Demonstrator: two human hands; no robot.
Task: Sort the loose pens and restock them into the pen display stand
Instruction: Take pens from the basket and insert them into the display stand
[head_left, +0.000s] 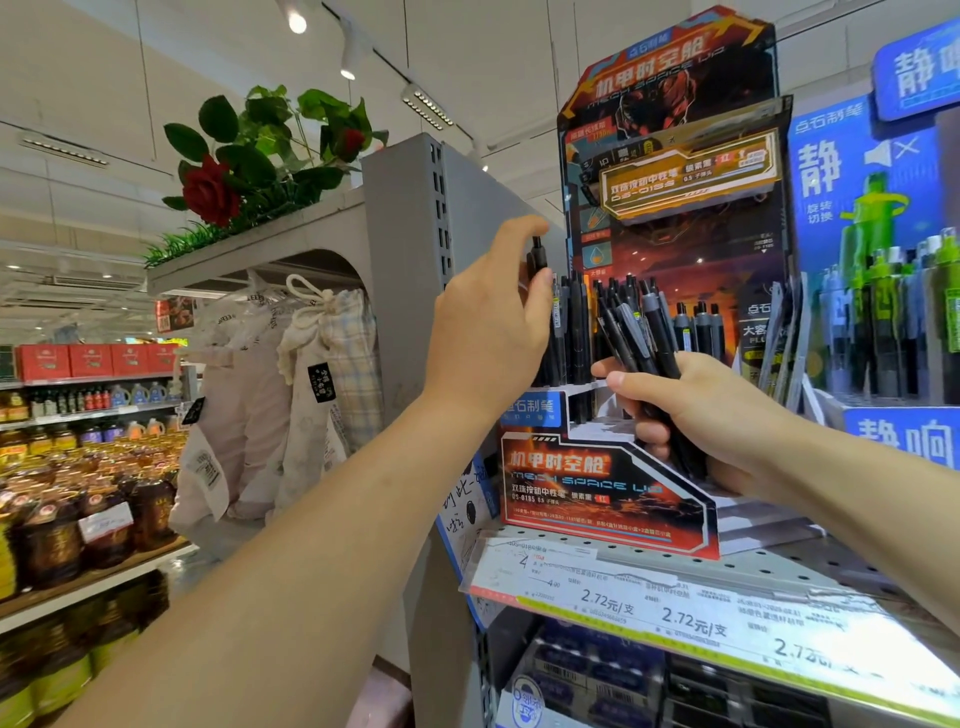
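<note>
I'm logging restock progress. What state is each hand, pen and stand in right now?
left hand: pinches a single black pen, upright at the stand's left edge
right hand: grips a bundle of black pens, fanned upward
pen display stand: upright on the shelf, rear slots partly filled

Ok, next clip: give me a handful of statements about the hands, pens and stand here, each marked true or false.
1. The left hand holds a single black pen upright at the stand's left end. True.
2. The right hand is empty. False: it grips a bundle of dark pens.
3. The pen stand sits on a shelf with price labels along its front edge. True.
4. The stand's slots hold no pens yet. False: black pens stand in them already, at the left and at the right.
5. A red rose lies on top of the neighbouring shelf unit. True.
</note>
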